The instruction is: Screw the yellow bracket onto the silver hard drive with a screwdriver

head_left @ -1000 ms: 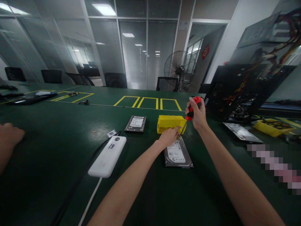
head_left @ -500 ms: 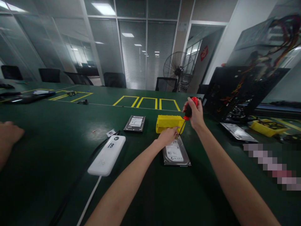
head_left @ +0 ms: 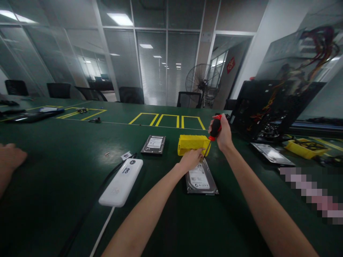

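My right hand (head_left: 223,134) is wrapped round the red and black handle of a screwdriver (head_left: 215,127). Its shaft slants down to the far end of a silver hard drive (head_left: 199,180) lying label up on the green table. My left hand (head_left: 191,159) has its fingers closed by the screwdriver's tip, at the drive's far edge; what they pinch, if anything, is too small to tell. Just behind the drive is a yellow bin (head_left: 190,142). A second hard drive (head_left: 153,145) lies to the left of the bin.
A white power bank (head_left: 122,184) marked 18, with cables, lies at left. Another person's hand (head_left: 12,157) is at the left edge. On the right are an open computer case (head_left: 264,110), a silver drive (head_left: 272,154) and a yellow tray (head_left: 305,149) with parts.
The view has tilted up slightly, so the table's objects appear lower. Both my hands and the screwdriver keep nearly the same places at the drive.
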